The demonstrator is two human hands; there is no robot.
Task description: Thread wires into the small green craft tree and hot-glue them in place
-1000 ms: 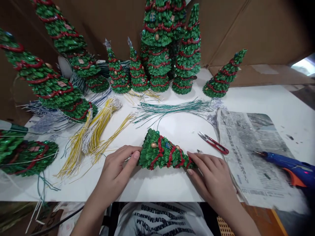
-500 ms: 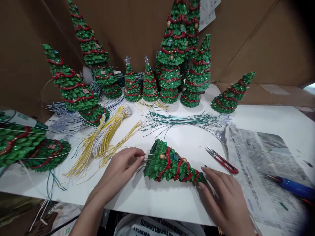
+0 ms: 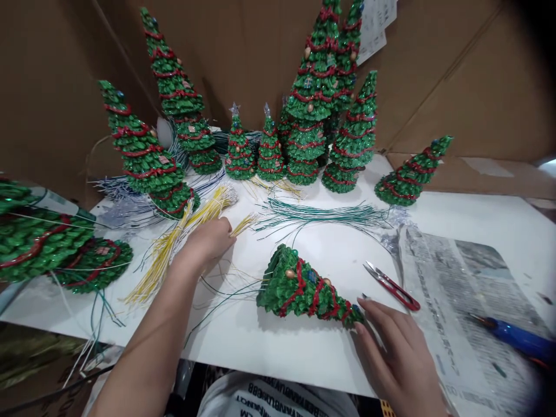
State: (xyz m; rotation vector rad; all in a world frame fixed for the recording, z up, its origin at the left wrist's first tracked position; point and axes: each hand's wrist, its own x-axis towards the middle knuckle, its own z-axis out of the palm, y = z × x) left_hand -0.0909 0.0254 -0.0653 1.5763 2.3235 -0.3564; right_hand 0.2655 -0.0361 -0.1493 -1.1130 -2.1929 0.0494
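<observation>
The right hand (image 3: pixel 397 341) has thumb and forefinger parted about the tip of the tree (image 3: pixel 282 289), which lies on its side on the table (image 3: pixel 243 347), base leftward; how firmly they press, I cannot tell. The left hand (image 3: pixel 208 243) curls at the yellow wires (image 3: pixel 246 223), any pinch hidden. Strands (image 3: pixel 249 287) already trail from the base; no star shows at the tip, while two small trees (image 3: pixel 240 159) behind wear stars (image 3: pixel 235 109). Table surface separates tree and front edge; scissors (image 3: pixel 393 286) flank the right, green wires (image 3: pixel 321 213) the back.
</observation>
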